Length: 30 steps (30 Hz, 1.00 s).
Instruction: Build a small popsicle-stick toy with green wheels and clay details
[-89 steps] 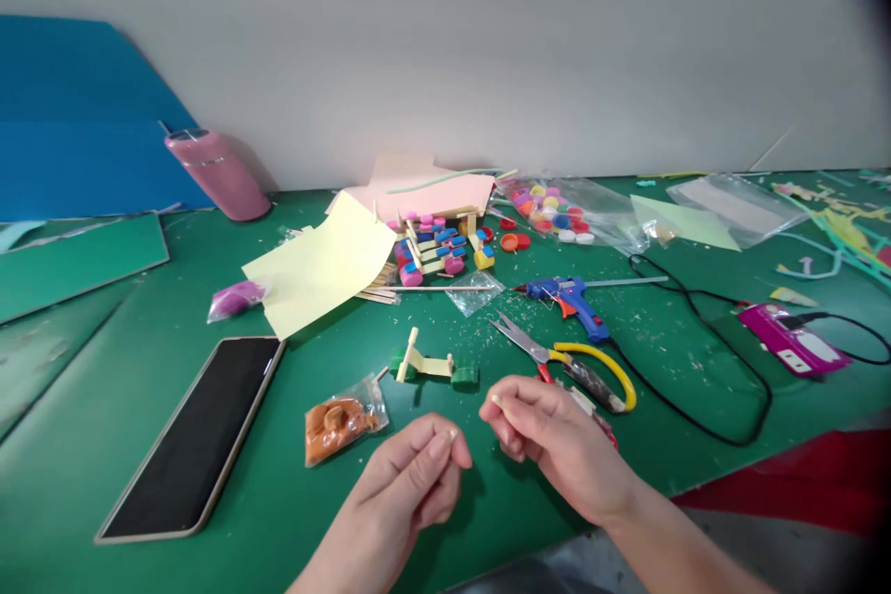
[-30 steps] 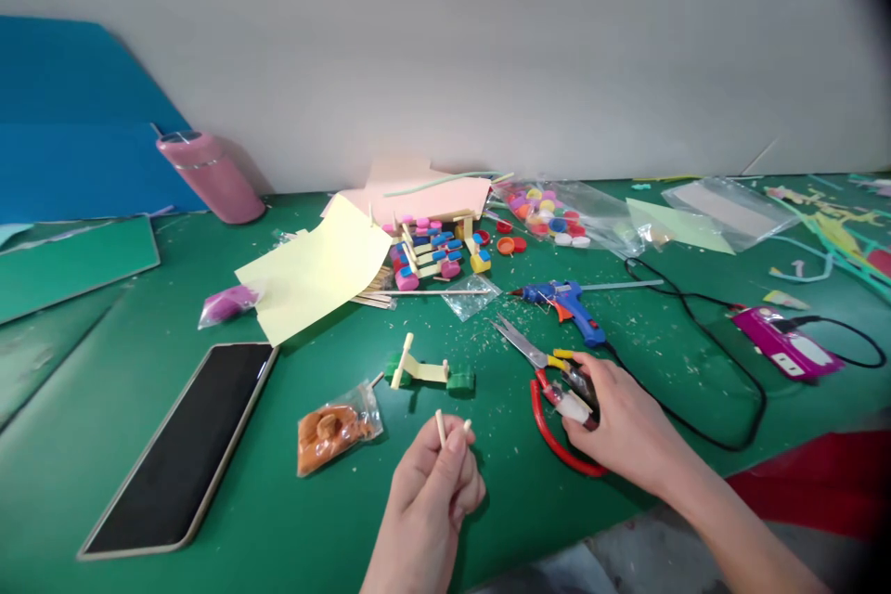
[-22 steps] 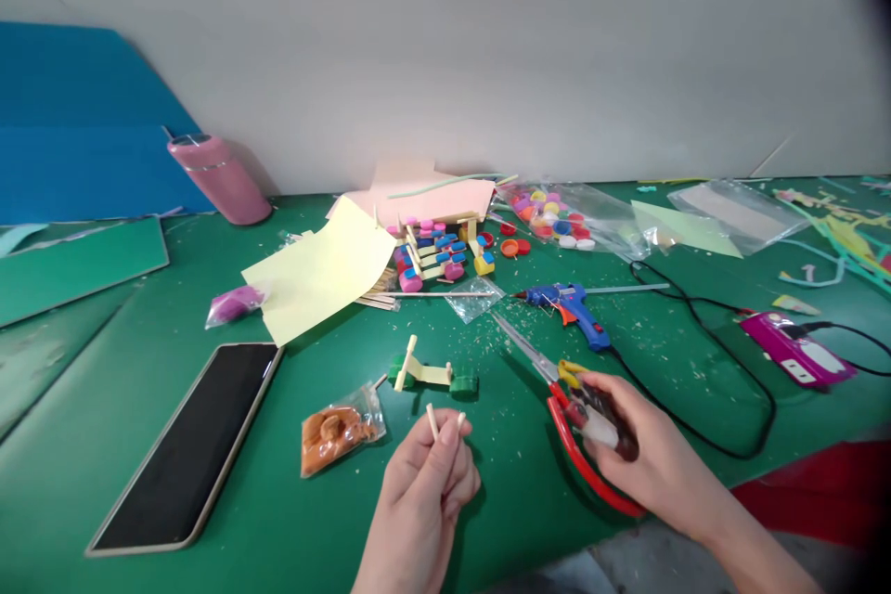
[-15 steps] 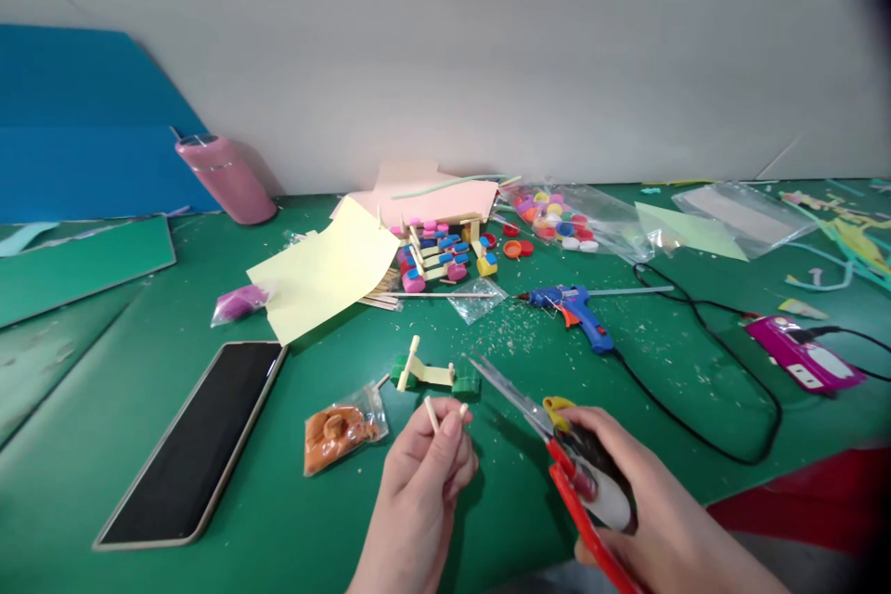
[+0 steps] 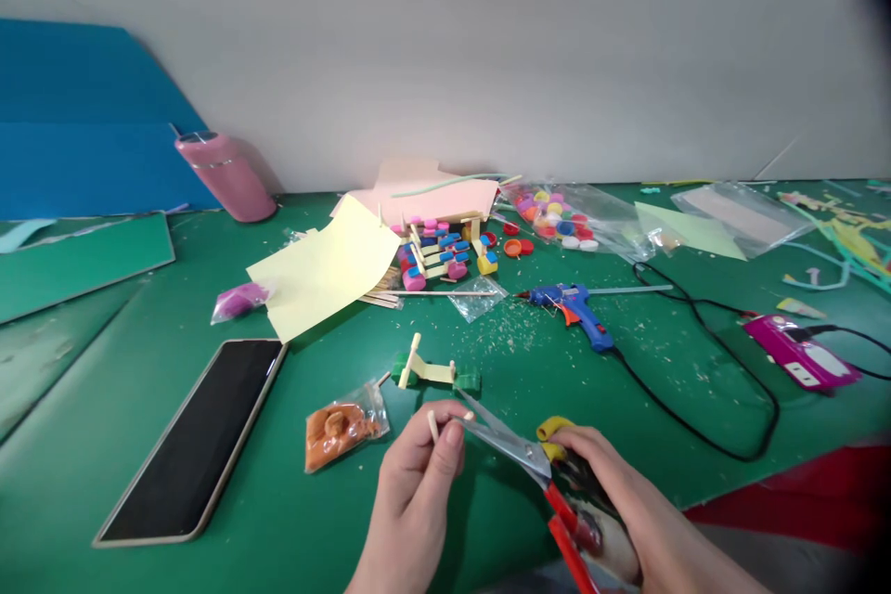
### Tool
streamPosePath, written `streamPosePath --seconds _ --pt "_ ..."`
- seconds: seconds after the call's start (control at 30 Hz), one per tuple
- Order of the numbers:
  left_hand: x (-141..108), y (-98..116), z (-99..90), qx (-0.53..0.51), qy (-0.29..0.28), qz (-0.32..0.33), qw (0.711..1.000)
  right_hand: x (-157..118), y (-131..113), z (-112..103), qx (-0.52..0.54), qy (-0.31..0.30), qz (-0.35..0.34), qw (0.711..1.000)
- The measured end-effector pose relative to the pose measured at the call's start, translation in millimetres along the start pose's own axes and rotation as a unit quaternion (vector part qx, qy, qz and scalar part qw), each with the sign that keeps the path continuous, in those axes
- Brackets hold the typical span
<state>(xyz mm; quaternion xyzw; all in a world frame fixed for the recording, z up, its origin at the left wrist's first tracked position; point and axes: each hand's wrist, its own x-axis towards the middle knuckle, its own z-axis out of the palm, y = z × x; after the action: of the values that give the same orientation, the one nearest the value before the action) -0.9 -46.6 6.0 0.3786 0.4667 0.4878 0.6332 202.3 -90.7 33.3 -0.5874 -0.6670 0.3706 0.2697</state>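
Observation:
My left hand [image 5: 418, 492] is closed on short pale sticks [image 5: 432, 427], pinched between thumb and fingers. Part of their length is hidden inside the hand. In my right hand [image 5: 619, 501] are scissors [image 5: 511, 447] with red on the handles; a yellow part [image 5: 553, 430] shows by the fingers. The blades are spread, their tips at the stick end beside my left thumb. Just beyond the left hand sits a small pale piece [image 5: 432, 372] with green blocks at its ends and a stick standing up. An orange lump in a clear bag [image 5: 341, 432] lies to the left.
A phone [image 5: 191, 445] lies at left. Farther back are yellow paper [image 5: 334, 269], several colourful small assemblies [image 5: 438, 255], a bag of coloured caps [image 5: 557, 221] and a pink tumbler [image 5: 226, 178]. At right, a blue glue gun [image 5: 574, 311] trails its cable near a magenta power strip [image 5: 800, 353].
The scissors have swung left and down, bringing the blades from beyond the left hand to the stick end it holds. The left hand has shifted slightly left.

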Motion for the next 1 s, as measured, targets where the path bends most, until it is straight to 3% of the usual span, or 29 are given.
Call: streamPosePath --seconds 0.23,0.43,0.77,1.0 --pt "-3 9 7.1 0.093 0.011 0.095 0.991 -1 -3 3 0.028 0.005 0.023 0.999" --pt "-4 6 7.6 0.121 0.009 0.122 0.985 2 -10 3 0.057 -0.014 0.015 0.998" --pt "-5 7 15.6 0.119 0.062 0.163 0.977 3 -13 5 0.063 -0.037 0.037 0.997" --pt "-5 2 4.0 0.188 -0.03 0.201 0.961 -4 -10 6 0.002 -0.093 0.077 0.993"
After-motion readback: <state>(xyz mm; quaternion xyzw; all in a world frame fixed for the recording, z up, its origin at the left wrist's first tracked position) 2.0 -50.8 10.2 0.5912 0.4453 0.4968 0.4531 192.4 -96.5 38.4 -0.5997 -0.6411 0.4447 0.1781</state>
